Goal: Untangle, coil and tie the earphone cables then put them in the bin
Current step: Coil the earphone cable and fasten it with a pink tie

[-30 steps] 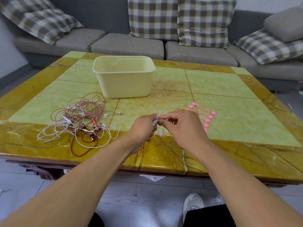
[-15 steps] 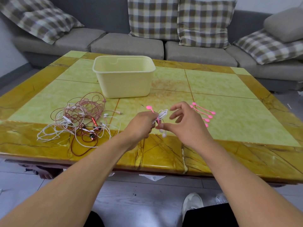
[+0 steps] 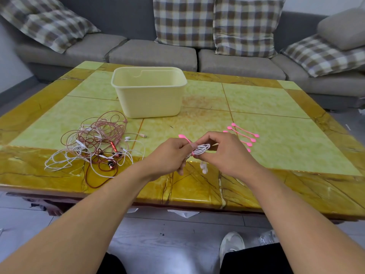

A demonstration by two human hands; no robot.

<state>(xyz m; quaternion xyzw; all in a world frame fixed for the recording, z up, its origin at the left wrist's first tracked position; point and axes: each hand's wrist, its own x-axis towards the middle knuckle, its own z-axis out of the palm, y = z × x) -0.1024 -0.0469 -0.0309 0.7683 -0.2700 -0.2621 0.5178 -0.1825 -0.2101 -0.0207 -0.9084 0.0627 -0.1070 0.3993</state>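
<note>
A small coil of white earphone cable (image 3: 201,149) is held between both hands above the table's near edge, its earbuds (image 3: 204,168) dangling below. My left hand (image 3: 170,155) grips one end of the coil together with a pink tie (image 3: 183,137), whose rounded tip sticks up behind the fingers. My right hand (image 3: 225,153) pinches the coil's other side with thumb and fingers. A tangle of pink, white and red earphone cables (image 3: 94,143) lies on the table to the left. The pale yellow bin (image 3: 149,91) stands open behind it.
Several spare pink ties (image 3: 244,135) lie on the table just right of my right hand. The green and amber marble table (image 3: 276,107) runs out to a grey sofa with checked cushions (image 3: 183,20). A white shoe (image 3: 231,244) shows on the floor below.
The right hand opened briefly, then closed again on the coil. The pink tie came up at the left fingers and now wraps by the coil's end.
</note>
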